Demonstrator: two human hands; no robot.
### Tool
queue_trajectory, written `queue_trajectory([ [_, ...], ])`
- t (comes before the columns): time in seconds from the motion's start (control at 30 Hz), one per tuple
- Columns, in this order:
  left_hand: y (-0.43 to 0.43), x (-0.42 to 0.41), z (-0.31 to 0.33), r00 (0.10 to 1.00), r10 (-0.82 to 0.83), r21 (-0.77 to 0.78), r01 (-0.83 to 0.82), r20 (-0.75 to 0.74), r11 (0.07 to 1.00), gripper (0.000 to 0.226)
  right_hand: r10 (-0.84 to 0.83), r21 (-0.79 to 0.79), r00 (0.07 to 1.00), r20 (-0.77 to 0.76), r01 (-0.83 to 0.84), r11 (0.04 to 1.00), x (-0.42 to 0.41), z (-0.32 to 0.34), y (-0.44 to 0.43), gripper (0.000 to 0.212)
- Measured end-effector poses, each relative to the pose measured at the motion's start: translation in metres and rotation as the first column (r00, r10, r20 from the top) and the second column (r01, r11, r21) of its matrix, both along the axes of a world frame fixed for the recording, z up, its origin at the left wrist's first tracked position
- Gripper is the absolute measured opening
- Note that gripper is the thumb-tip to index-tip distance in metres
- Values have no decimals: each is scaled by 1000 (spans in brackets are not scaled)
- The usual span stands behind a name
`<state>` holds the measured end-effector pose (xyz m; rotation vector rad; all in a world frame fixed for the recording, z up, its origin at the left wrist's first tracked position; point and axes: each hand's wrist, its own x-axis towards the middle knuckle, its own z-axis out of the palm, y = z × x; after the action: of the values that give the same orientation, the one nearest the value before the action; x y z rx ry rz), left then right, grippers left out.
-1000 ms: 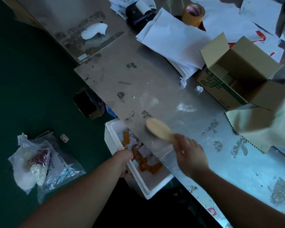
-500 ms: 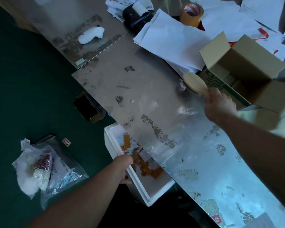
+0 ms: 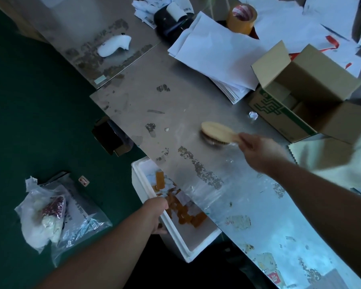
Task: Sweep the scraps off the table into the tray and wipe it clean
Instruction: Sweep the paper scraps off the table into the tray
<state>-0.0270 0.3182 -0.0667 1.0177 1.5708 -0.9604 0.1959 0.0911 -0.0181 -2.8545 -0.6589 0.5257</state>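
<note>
Right hand (image 3: 258, 150) grips wooden brush (image 3: 218, 133), bristles on steel desk (image 3: 133, 105). Left hand (image 3: 155, 213) grips rim of white foam tray (image 3: 175, 232) under desk edge, orange scraps (image 3: 188, 215) inside.

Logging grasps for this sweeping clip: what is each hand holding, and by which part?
The right hand holds the wooden brush by its handle; the left hand holds the white foam tray by its long outer rim.

I am holding a smooth wooden brush (image 3: 217, 131) on a shiny metal table (image 3: 133, 105) with rough, patchy spots, and gripping a white foam tray (image 3: 179, 240); a matt cardboard box (image 3: 279, 119) is sitting by paper sheets (image 3: 215, 51)
</note>
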Motion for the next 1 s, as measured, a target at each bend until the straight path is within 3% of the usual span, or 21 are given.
queue_trajectory([
  [0.07, 0, 1, 0, 1000, -3, 1, 3, -8, 1000, 27, 33, 59, 999, 18, -34, 998, -10, -1, -10, 28],
  [0.17, 0, 2, 2, 1000, 6, -3, -6, -2, 1000, 26, -60, 141, 994, 89, 47, 989, -15, -7, -29, 30],
  [0.3, 0, 1, 4, 1000, 13, -5, -13, 12, 1000, 25, -282, 85, 942, 184, 270, 959, -12, -13, -49, 26],
  [0.4, 0, 0, 7, 1000, 29, -6, -29, 13, 1000, 16, -378, 30, 914, 150, 377, 926, -12, -16, -59, 22],
  [0.57, 0, -2, 6, 1000, 14, -7, -14, 27, 1000, 18, -300, 16, 950, 87, 300, 954, -37, -25, -54, 23],
  [0.77, 1, 1, 13, 998, 58, -23, -58, 16, 998, 16, -46, 142, 990, 132, 27, 989, -63, -22, -26, 26],
  [0.87, 2, 0, 13, 997, 68, -19, -68, 31, 998, 15, -174, 170, 956, 235, 136, 976, -43, -20, -24, 27],
  [1.0, 1, -2, 10, 995, 75, -14, -74, 67, 997, 13, -278, 82, 912, 303, 266, 961, -6, -9, -34, 24],
])
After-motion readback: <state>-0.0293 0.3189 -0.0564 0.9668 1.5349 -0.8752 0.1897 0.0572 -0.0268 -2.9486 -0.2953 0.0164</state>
